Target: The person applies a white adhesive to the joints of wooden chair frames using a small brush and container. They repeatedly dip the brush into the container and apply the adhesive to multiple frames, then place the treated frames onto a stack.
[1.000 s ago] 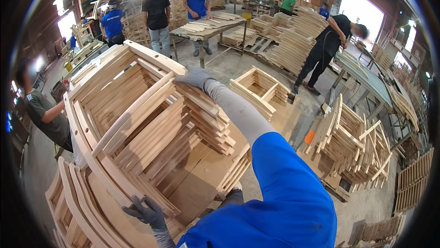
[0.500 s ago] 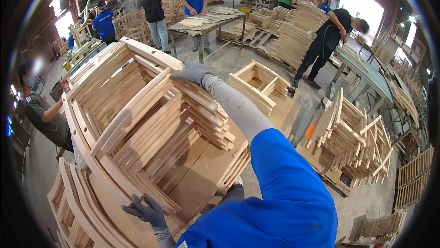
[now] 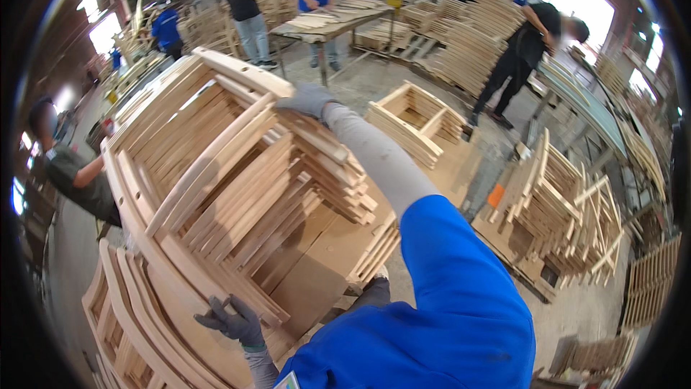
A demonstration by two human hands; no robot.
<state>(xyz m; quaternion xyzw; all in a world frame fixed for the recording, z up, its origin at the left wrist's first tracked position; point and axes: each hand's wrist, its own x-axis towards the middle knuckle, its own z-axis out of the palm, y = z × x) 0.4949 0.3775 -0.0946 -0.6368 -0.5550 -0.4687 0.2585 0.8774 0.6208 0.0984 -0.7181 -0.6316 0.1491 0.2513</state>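
Observation:
A pale wooden frame with curved rails tops a stack of similar frames in front of me. My right hand, in a grey glove, is closed over the frame's far right corner; its fingertips are partly hidden. At the near end, my left hand, also gloved in grey, touches the edge of the long rail with its fingers apart. Beside it on the left stand more curved wooden frames.
A brown board lies under the stack. Further frame stacks stand right of me, one small and one larger. A person stands close at the left. Beyond are a worktable and a person in black.
The view has shifted slightly, and the surroundings with it. Both hands keep about the same places on the wooden frame.

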